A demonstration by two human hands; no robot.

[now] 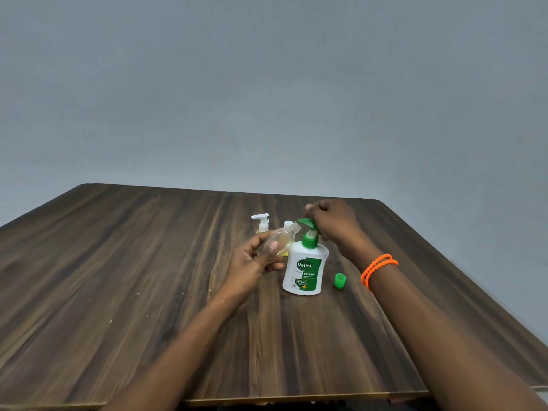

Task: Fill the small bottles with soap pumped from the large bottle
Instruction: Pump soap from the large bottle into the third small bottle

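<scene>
A large white soap bottle (305, 266) with a green label and green pump head (307, 223) stands upright on the wooden table (118, 277). My right hand (333, 222) rests on the pump head, fingers curled over it. My left hand (255, 259) grips a small clear bottle (278, 238), tilted with its open neck right under the pump spout; a little yellowish soap shows inside. Behind them stand a small bottle with a white pump (262, 223) and another small bottle with a white cap (287, 225), partly hidden.
A loose green cap (339, 280) lies on the table just right of the large bottle. An orange bead bracelet (378, 266) circles my right wrist. The table's far edge meets a plain grey wall.
</scene>
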